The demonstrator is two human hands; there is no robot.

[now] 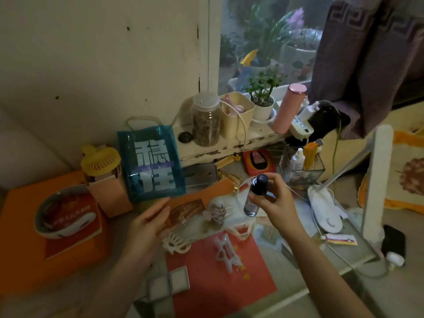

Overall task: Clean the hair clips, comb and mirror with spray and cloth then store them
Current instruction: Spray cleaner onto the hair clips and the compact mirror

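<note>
My left hand [146, 222] holds a brown comb [187, 211] by its end, teeth pointing up and away. My right hand [274, 198] grips a clear spray bottle with a dark blue cap [257, 191], upright, just right of the comb. Several pale hair clips lie on the table below: a claw clip [175, 243] under my left hand, a flowered one [216, 212] beside the comb, a clear one [227, 252] on the red sheet and another [241, 230] to the right. A small folding mirror [168, 284] lies open near the front edge.
A teal plastic bag [151, 162] stands behind the comb. An orange box [27, 249] with a bowl fills the left. A white desk lamp [325, 212] and cables are at the right. A glass organiser [300, 167] and a windowsill with jars stand behind.
</note>
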